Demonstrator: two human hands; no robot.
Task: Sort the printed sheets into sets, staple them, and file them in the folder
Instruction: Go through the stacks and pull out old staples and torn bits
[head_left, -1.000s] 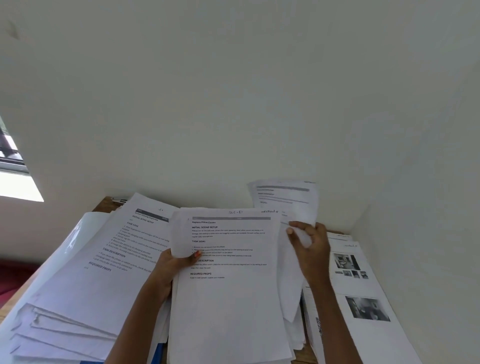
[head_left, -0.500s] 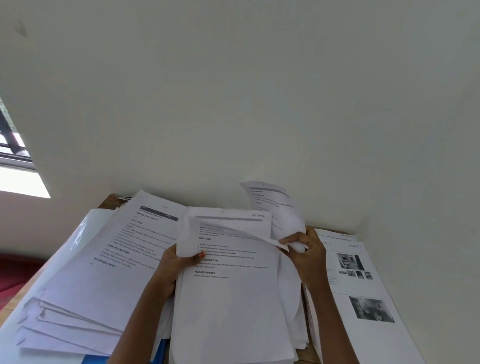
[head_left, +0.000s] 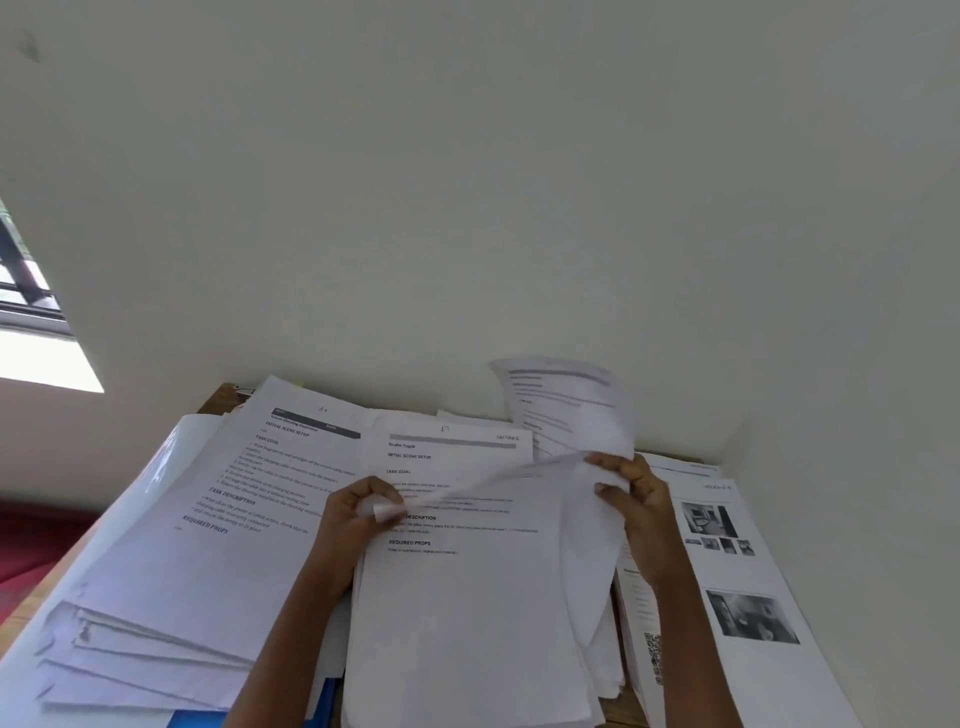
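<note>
Blue folder (head_left: 324, 693) edge shows nearest, below the left wrist. Three paper piles cover the worktop (head_left: 221, 399): fanned pile (head_left: 171, 571) left of the fingers, middle pile (head_left: 467, 623) beneath them, photo-printed pile (head_left: 748, 597) to their right. Left hand (head_left: 353, 514) pinches one blurred sheet (head_left: 493, 483) by its corner; right hand (head_left: 639, 499) grips raised sheets (head_left: 571, 410) beyond.

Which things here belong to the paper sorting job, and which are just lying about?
Job: left hand, pinching a sheet corner; right hand, gripping lifted sheets; centre stack; fanned piles on the left; photo pages on the right; blue edge, possibly the folder.
Lying about: wooden table; window; red surface at far left.
</note>
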